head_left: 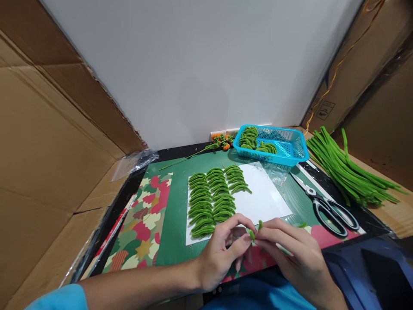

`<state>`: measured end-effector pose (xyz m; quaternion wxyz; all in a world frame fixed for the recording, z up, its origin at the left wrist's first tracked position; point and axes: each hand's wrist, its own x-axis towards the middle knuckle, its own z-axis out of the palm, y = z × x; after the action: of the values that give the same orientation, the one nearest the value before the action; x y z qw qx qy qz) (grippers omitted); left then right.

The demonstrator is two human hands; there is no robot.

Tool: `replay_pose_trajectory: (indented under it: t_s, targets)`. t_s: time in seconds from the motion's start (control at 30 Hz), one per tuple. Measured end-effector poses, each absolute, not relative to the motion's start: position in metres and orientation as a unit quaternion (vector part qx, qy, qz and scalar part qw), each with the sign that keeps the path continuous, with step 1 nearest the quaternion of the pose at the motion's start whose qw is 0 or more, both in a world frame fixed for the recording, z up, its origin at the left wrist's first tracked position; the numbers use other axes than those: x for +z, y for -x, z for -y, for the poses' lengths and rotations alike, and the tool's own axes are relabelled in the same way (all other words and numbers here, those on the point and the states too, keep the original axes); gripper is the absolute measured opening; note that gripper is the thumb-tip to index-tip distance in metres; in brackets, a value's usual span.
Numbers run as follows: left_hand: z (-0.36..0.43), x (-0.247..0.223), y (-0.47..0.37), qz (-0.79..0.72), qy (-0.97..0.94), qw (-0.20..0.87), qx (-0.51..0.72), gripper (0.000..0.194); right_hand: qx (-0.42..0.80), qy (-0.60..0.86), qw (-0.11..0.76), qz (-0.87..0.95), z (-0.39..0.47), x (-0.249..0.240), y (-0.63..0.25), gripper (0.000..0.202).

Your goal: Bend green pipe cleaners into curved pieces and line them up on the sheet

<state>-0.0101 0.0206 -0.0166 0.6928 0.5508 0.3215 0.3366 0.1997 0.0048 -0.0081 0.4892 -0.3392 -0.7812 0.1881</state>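
Close to the front edge of the work surface, my left hand [226, 247] pinches a short piece of green pipe cleaner [252, 234] between thumb and forefinger. My right hand [295, 247] meets it there, its fingertips closed on the same fuzzy piece, mostly hidden by the fingers. Just beyond my hands lies a sheet of white paper [258, 202]. On its left part, folded green pipe cleaner leaves [201, 204] are laid in three columns, the third one shorter. Another bit of green [302, 224] shows behind my right hand.
A blue plastic basket [292, 161] with more green leaves stands at the back. Black-handled scissors [329, 211] and a bundle of long green pipe cleaners [351, 176] lie right. Orange flowers on a green stem [200, 152] rest by the wall. Cardboard [48, 129] walls the left side.
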Motion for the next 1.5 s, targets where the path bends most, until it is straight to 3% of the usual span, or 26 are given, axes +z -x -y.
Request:
replay_pose_trajectory:
  t_s: [0.4, 0.67, 1.5]
  targets:
    - [-0.021, -0.020, 0.009, -0.339, -0.542, 0.692, 0.337, 0.043, 0.262, 0.351, 0.492, 0.753, -0.001, -0.009, -0.213, 0.036]
    - [-0.022, -0.019, 0.012, -0.332, -0.556, 0.694, 0.314, 0.048, 0.311, 0.343, 0.448, 0.765, -0.003, -0.006, -0.222, 0.017]
    - [-0.023, -0.015, 0.008, -0.336, -0.522, 0.725, 0.299, 0.051, 0.325, 0.304, 0.447, 0.776, 0.001, -0.005, -0.207, 0.014]
